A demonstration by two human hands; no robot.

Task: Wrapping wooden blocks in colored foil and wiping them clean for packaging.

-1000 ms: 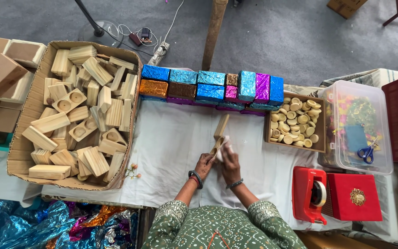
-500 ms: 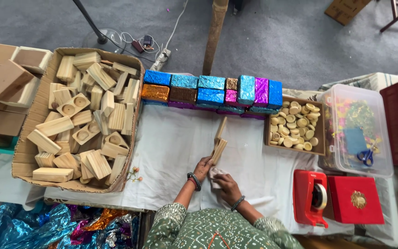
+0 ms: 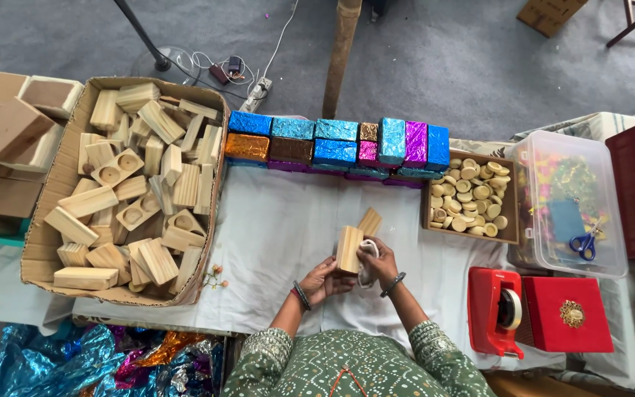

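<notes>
Two pale rectangular wooden blocks sat right in the middle of the white-clothed tabletop: one pale upright wooden block was gripped between both hands, and a second pale wooden block lay tilted just behind it. The left hand had its fingers curled around the lower left side of the held block. The right hand pressed against the block's right side while pinching a bit of white cord or ribbon, can't tell which.

Further back, a row of foil-wrapped blocks in blue, copper, brown and purple lined the far edge of the cloth. Off to the left was a big cardboard box piled with loose wooden blocks, some with round holes cut in them. On the right, a small tray held round wooden discs, and beside it stood a clear plastic tub with blue-handled scissors inside. Near the person's right elbow sat a red tape dispenser and a red square box with a gold ornament. Crumpled blue foil sheets lay below the tabletop's near left edge.
</notes>
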